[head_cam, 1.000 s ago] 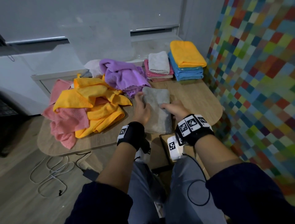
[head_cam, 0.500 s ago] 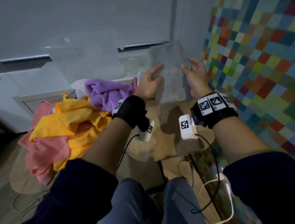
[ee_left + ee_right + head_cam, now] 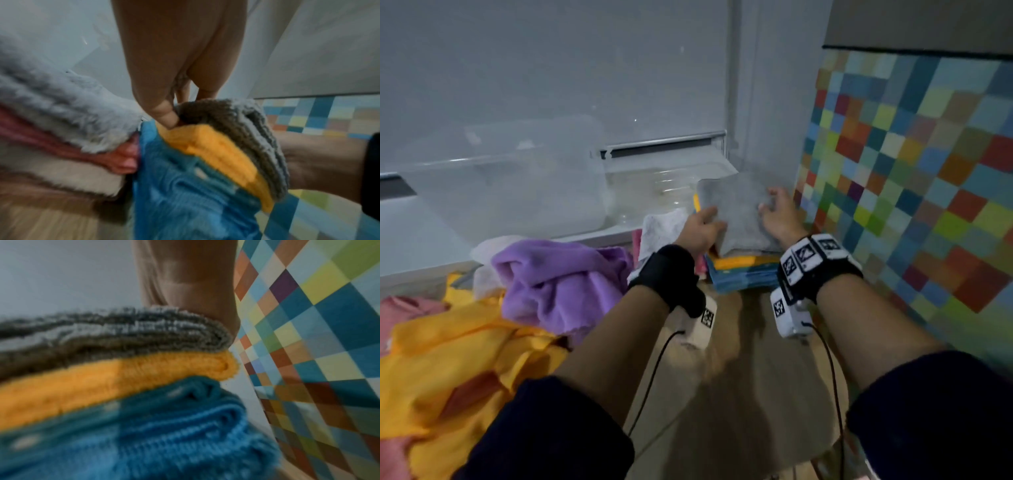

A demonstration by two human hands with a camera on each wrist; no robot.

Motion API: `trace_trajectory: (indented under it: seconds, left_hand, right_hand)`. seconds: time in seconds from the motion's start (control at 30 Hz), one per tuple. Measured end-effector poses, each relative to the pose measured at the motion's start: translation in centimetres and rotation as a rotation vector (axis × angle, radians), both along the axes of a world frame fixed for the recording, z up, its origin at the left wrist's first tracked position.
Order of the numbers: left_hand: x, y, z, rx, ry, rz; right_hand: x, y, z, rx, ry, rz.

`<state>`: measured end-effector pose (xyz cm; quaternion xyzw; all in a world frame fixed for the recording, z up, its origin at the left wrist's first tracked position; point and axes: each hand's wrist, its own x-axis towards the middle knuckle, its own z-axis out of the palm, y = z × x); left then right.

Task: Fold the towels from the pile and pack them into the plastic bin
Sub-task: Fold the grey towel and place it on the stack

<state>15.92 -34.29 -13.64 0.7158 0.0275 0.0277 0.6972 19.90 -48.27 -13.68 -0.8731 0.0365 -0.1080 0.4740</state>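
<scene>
A folded grey towel point(image 3: 739, 212) lies on top of a stack of one folded orange towel point(image 3: 743, 262) and blue towels point(image 3: 743, 279) at the table's back right. My left hand point(image 3: 702, 226) pinches its left edge, one digit tucked under the fold point(image 3: 168, 116). My right hand point(image 3: 779, 214) rests on the right side with fingers spread over the top. The right wrist view shows grey point(image 3: 123, 334), orange point(image 3: 123, 378) and blue point(image 3: 164, 434) layers. The clear plastic bin point(image 3: 534, 185) stands on the ledge behind.
A loose pile lies at left: purple towel point(image 3: 558, 274), orange towels point(image 3: 465, 353), pink towel point(image 3: 400, 308). A second folded stack, white on pink point(image 3: 661, 226), sits beside the first. A clear plastic piece point(image 3: 654, 192) lies behind it. The chequered wall point(image 3: 911, 188) is close on the right.
Both hands lifted the folded grey towel off the table's front, carried it up and back, and now it lies on the orange-and-blue stack.
</scene>
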Motion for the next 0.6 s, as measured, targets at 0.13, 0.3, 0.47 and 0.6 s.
trace_trajectory:
  seconds: [0.13,0.3,0.47,0.6]
  left_hand:
    - [-0.3,-0.1,-1.7,0.038,-0.009,-0.046]
    - [0.2,0.6,-2.5,0.185,-0.081,-0.033]
    - [-0.4,1.6,-3.2,0.257,-0.076,-0.063]
    - [-1.0,2.3,-3.3,0.272,-0.041,-0.047]
  right_hand:
    - [-0.5,-0.1,-1.4,-0.313,-0.121,-0.101]
    - [-1.2,2.3,-0.1,-0.778,-0.229,0.21]
    - [-0.1,2.9,-1.7,-0.859,0.049,0.379]
    - [0.2,3.4,-1.6,-0.922,0.098,0.383]
